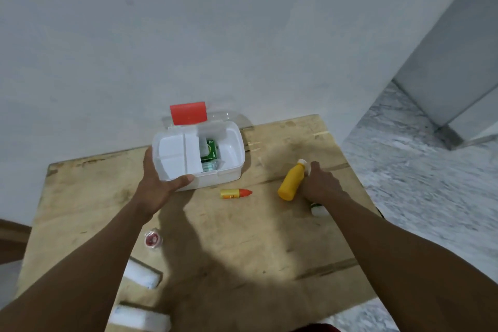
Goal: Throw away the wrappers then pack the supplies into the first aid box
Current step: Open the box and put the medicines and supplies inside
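Note:
The white first aid box [231, 153] stands open near the table's far edge, its clear lid with a red latch [188, 112] tipped back. A white tray insert [177, 155] covers its left half; a green packet [210, 148] lies in the right half. My left hand [159, 183] grips the box's near-left corner. My right hand [322, 186] rests on a white bottle [319, 209], mostly hidden under it, right beside a yellow bottle [292, 180] lying on its side. A small yellow tube with an orange cap [235, 193] lies in front of the box.
The wooden table [242, 250] also holds a small roll with a red core [153, 239] and two white gauze rolls [142, 275] [140, 318] near the front left. A wall rises behind the table. Marble floor [417, 175] lies to the right.

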Motion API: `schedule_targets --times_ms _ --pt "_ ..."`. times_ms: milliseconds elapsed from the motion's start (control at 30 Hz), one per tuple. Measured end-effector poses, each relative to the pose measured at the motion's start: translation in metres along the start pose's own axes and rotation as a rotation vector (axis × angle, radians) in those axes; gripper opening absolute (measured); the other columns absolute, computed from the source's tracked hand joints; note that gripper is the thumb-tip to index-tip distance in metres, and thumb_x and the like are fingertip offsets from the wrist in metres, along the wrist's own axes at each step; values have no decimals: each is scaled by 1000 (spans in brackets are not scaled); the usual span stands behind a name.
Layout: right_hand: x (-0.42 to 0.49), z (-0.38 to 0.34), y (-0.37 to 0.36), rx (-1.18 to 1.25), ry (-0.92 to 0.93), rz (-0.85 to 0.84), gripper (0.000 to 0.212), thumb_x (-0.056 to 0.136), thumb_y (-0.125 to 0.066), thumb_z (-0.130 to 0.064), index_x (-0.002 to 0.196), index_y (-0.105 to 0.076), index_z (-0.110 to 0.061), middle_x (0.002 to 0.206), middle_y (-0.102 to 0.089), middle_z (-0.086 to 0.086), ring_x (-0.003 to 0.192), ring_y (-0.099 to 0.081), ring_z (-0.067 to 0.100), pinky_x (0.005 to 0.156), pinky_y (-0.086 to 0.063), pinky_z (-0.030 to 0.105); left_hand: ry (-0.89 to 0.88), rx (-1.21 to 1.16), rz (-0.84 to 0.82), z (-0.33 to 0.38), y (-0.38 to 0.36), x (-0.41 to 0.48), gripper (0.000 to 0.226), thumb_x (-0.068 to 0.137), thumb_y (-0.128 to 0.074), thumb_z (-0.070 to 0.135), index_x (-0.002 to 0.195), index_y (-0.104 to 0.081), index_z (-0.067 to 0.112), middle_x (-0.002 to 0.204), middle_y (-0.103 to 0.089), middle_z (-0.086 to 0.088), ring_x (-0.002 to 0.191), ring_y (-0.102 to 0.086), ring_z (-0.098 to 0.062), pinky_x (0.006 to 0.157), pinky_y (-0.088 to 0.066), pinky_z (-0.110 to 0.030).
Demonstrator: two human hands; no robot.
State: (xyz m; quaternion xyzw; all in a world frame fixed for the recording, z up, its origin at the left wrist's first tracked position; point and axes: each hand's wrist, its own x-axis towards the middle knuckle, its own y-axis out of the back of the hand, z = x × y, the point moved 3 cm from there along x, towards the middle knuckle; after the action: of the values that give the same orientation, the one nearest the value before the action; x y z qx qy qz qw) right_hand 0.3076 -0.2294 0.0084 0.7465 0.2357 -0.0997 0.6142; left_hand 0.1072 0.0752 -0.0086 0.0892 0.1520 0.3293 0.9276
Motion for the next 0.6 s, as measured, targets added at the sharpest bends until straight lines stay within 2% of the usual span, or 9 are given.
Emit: schedule_targets --times_ms 167,267,333,433,533,600 --pt "2 0 0 -27 22 -23 41 98 -46 -25 135 -34 -11 122 -58 20 112 -56 37 85 -43 40 47 -48 -46 -6 1 4 107 60 -93 36 144 -25 36 133 -56 1 118 -59 -26 89 -55 -50" --pt "0 2 -3 -2 22 -23 38 99 -46 -28 132 -36 -11 119 -59 19 110 -58 36 83 -43 40 48 -28 -54 -4 2 4 109 57 -93 41 144 -28 32 132 -58 0 116 -61 -22 90 -53 -53" --pt "-3 4 -5 0 16 -25 41 99 -46 -28 134 -35 -12 121 -58 19 112 -57 37 85 -44 41 47 -31 -52 -4 1 4 111 60 -92 38 147 -23 32 133 -57 1 117 -60 -22 91 -52 -52" --pt "-8 8 -7 -7 -15 -15 53 96 -49 -24 144 -28 -15 127 -55 20 115 -55 38 85 -43 40 31 -39 -44 -2 0 2 110 65 -91 29 149 -18 29 135 -54 1 118 -58 -20 94 -53 -47" --pt "-15 13 -6 -28 -36 -21 69 93 -55 -21 151 -18 -15 129 -54 19 114 -56 36 83 -45 39 1 -28 -60 4 -1 -2 110 59 -88 33 146 -22 27 135 -52 0 117 -57 -18 93 -54 -40" --pt "-18 16 -5 -47 -42 -23 80 89 -63 -21 152 -15 -13 128 -55 18 112 -58 34 81 -47 39 -17 -21 -76 8 -1 -3 108 60 -87 33 145 -23 25 136 -51 -1 118 -55 -18 97 -52 -42"
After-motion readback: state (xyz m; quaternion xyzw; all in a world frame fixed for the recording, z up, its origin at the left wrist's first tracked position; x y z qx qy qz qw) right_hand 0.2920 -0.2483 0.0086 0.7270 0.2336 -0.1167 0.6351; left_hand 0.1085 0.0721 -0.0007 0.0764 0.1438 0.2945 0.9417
